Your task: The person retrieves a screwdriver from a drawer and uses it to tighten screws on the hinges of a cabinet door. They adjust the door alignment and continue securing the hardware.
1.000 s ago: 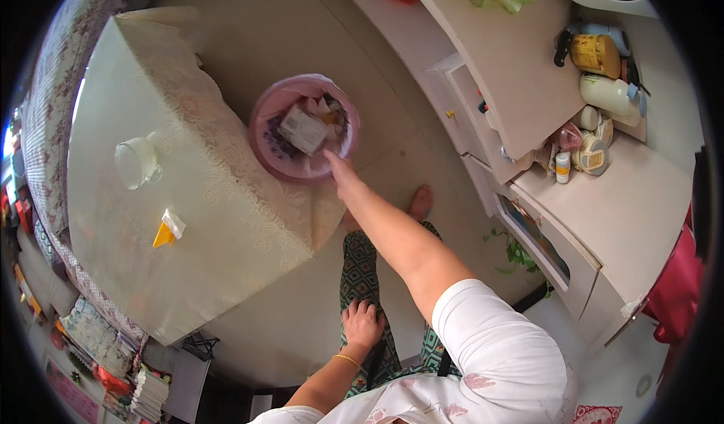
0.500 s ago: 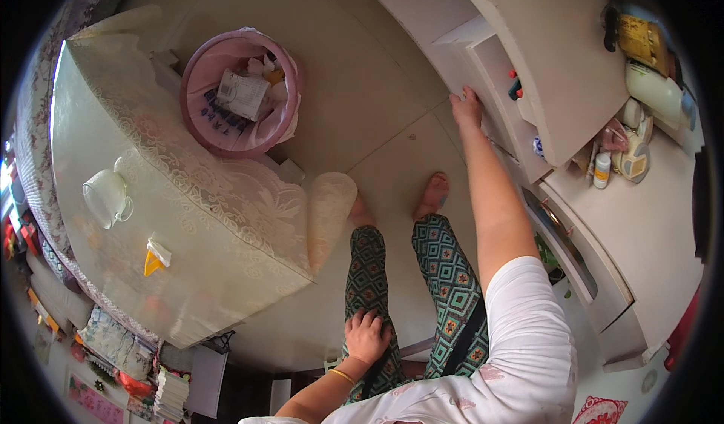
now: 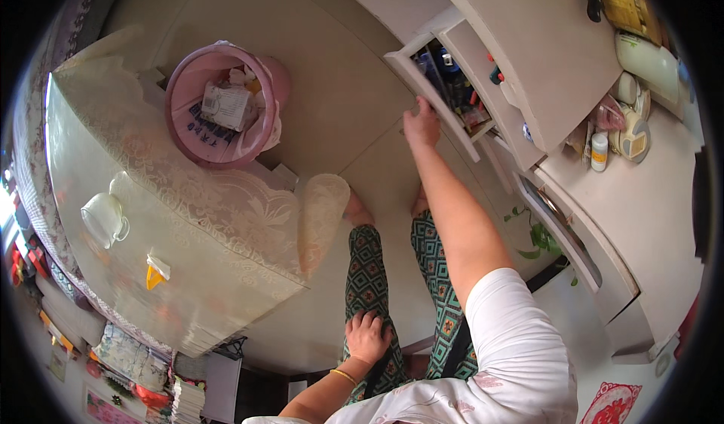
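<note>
My right hand (image 3: 421, 125) is at the white drawer front (image 3: 443, 112), its fingers closed at the outer face; the exact grip is partly hidden. The drawer stands pulled out from the white cabinet and shows a dark jumble of small items (image 3: 452, 84), some red, some blue. My left hand (image 3: 367, 336), with a yellow bracelet at the wrist, lies flat on my patterned trouser leg (image 3: 366, 273) and holds nothing.
A pink waste bin (image 3: 172, 115) with a liner and rubbish stands by a lace-covered table (image 3: 188, 273). On that table are a clear cup (image 3: 104, 216) and a yellow-and-white object (image 3: 156, 271). Bottles (image 3: 599, 152) crowd the cabinet top. A green plant (image 3: 541, 241) grows beside the cabinet.
The drawer has come open, drawn out toward the left with my right hand at its front. Its contents now show. My left hand has stayed on my leg.
</note>
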`<action>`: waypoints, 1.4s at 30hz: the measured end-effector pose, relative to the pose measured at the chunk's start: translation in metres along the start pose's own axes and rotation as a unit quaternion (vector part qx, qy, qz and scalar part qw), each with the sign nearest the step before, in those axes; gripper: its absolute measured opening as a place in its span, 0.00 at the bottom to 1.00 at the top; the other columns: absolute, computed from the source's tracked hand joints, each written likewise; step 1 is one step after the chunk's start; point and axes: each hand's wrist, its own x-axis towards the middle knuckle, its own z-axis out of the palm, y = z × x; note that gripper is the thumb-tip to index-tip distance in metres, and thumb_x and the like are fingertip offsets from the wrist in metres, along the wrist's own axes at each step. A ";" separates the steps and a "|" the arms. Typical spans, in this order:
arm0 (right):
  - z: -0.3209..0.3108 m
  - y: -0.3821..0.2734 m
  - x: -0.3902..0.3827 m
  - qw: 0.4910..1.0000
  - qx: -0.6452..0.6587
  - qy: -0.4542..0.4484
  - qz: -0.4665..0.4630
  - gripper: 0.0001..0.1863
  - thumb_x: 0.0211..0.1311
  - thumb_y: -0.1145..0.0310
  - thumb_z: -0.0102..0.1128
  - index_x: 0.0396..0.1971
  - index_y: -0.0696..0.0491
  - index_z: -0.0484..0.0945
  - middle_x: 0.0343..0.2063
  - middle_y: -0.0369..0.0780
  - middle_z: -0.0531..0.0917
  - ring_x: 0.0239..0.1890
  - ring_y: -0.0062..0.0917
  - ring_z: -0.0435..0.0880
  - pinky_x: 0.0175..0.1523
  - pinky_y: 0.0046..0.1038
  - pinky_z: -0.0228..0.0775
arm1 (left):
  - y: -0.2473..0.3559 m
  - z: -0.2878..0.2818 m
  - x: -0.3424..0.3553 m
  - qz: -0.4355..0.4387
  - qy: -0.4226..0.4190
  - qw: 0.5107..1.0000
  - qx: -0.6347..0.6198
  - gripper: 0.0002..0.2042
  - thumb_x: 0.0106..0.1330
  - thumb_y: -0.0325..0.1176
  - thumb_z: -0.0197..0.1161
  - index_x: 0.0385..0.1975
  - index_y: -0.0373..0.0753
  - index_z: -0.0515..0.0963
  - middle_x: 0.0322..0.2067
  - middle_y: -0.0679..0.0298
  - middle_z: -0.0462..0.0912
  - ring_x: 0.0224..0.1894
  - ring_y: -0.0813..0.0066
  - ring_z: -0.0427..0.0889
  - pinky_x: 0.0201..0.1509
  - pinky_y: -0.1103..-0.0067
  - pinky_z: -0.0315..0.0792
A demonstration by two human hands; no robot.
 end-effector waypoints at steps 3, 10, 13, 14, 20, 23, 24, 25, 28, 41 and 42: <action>0.005 -0.007 -0.023 1.000 0.009 -0.011 0.004 0.27 0.45 0.61 0.55 0.50 0.40 0.65 0.50 0.39 0.70 0.51 0.40 0.69 0.47 0.43 0.67 | 0.001 -0.001 0.003 0.004 -0.002 1.000 0.008 0.09 0.44 0.39 0.60 0.24 0.44 0.76 0.38 0.67 0.76 0.47 0.62 0.70 0.48 0.65 0.62; 0.004 0.011 -0.038 0.992 0.034 -0.016 -0.119 0.28 0.48 0.64 0.56 0.53 0.45 0.63 0.50 0.43 0.70 0.49 0.40 0.69 0.51 0.38 0.64 | 0.002 -0.004 0.004 0.013 -0.028 0.999 0.016 0.12 0.45 0.40 0.60 0.27 0.42 0.76 0.39 0.64 0.76 0.48 0.60 0.69 0.49 0.65 0.62; -0.015 0.038 -0.053 0.969 0.100 -0.041 -0.222 0.23 0.48 0.68 0.56 0.48 0.48 0.68 0.46 0.44 0.72 0.47 0.39 0.71 0.50 0.36 0.64 | 0.002 -0.006 0.006 0.017 -0.037 0.999 0.024 0.13 0.45 0.40 0.61 0.28 0.41 0.76 0.40 0.63 0.75 0.48 0.59 0.68 0.50 0.64 0.62; -0.025 0.043 -0.066 0.957 0.129 -0.053 -0.255 0.21 0.49 0.69 0.56 0.46 0.49 0.70 0.44 0.44 0.73 0.46 0.39 0.71 0.50 0.36 0.65 | 0.000 -0.002 0.004 0.011 -0.029 0.999 0.016 0.13 0.45 0.40 0.61 0.28 0.41 0.76 0.40 0.63 0.75 0.48 0.59 0.68 0.50 0.64 0.62; -0.085 0.079 -0.047 0.956 0.057 0.085 -0.276 0.11 0.48 0.67 0.58 0.33 0.53 0.73 0.32 0.40 0.76 0.41 0.36 0.72 0.42 0.35 0.67 | 0.002 -0.002 0.006 0.018 -0.027 0.999 0.034 0.12 0.44 0.40 0.61 0.27 0.43 0.76 0.38 0.66 0.76 0.48 0.61 0.70 0.49 0.65 0.62; -0.078 0.073 -0.030 0.957 -0.061 0.070 -0.274 0.12 0.47 0.63 0.60 0.30 0.53 0.73 0.30 0.40 0.76 0.40 0.36 0.73 0.41 0.36 0.68 | 0.003 -0.002 0.005 0.011 -0.042 0.999 0.029 0.12 0.45 0.40 0.60 0.28 0.43 0.76 0.39 0.66 0.76 0.48 0.61 0.69 0.49 0.66 0.62; -0.075 0.070 -0.025 0.959 -0.105 0.048 -0.260 0.13 0.46 0.62 0.60 0.29 0.53 0.73 0.30 0.40 0.76 0.40 0.36 0.73 0.41 0.36 0.68 | 0.004 -0.002 0.005 0.012 -0.043 0.999 0.032 0.12 0.45 0.40 0.60 0.28 0.43 0.76 0.39 0.66 0.76 0.48 0.61 0.69 0.50 0.66 0.61; -0.072 0.067 -0.019 0.962 -0.113 0.035 -0.247 0.13 0.46 0.61 0.61 0.28 0.53 0.73 0.30 0.40 0.76 0.39 0.36 0.73 0.41 0.36 0.69 | 0.004 -0.002 0.004 0.013 -0.044 0.998 0.034 0.12 0.45 0.40 0.60 0.28 0.43 0.76 0.39 0.66 0.76 0.48 0.61 0.69 0.50 0.66 0.61; -0.067 0.055 -0.010 0.963 -0.135 0.012 -0.234 0.15 0.47 0.58 0.60 0.29 0.53 0.73 0.32 0.40 0.76 0.39 0.36 0.74 0.41 0.35 0.69 | 0.003 0.001 0.003 0.013 -0.042 0.999 0.026 0.13 0.45 0.41 0.60 0.28 0.41 0.75 0.40 0.64 0.75 0.48 0.61 0.68 0.49 0.65 0.61; -0.052 0.055 -0.031 0.959 -0.141 0.030 -0.242 0.13 0.46 0.59 0.60 0.28 0.51 0.73 0.31 0.38 0.76 0.38 0.34 0.75 0.39 0.34 0.69 | 0.004 0.008 -0.002 0.001 -0.033 0.999 0.019 0.13 0.44 0.39 0.60 0.30 0.43 0.76 0.40 0.65 0.75 0.49 0.62 0.69 0.51 0.65 0.60; -0.050 0.054 -0.035 0.960 -0.137 0.027 -0.243 0.13 0.47 0.59 0.60 0.28 0.51 0.72 0.31 0.38 0.76 0.38 0.34 0.74 0.39 0.34 0.70 | 0.005 0.008 -0.002 0.000 -0.034 0.999 0.018 0.13 0.44 0.39 0.60 0.30 0.42 0.76 0.40 0.65 0.75 0.49 0.62 0.69 0.51 0.65 0.60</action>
